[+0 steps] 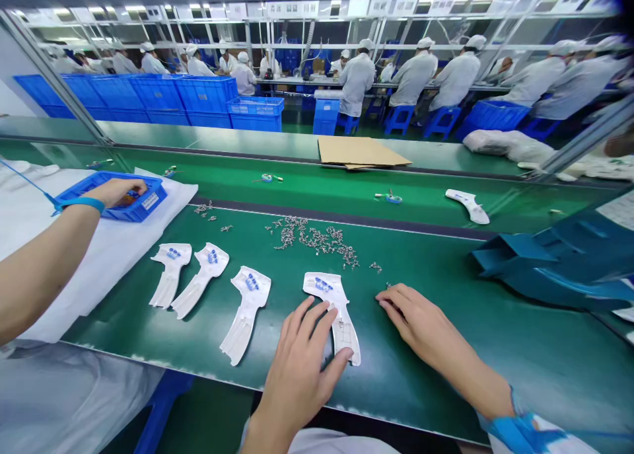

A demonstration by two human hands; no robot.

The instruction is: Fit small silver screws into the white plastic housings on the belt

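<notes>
My left hand lies flat with fingers spread on the lower end of a white plastic handle-shaped shell on the green mat; it is open. My right hand rests on the mat just right of that shell. Its fingers are stretched toward a small loose screw, and I see nothing held in them. A scatter of small metal screws lies behind the shell. Three more white shells lie in a row to the left.
A co-worker's arm with a blue wrist strap reaches into a blue tray on white sheeting at the left. A blue metal chute sits at right. Cardboard, another shell and small tools lie on the belt. People in white work behind.
</notes>
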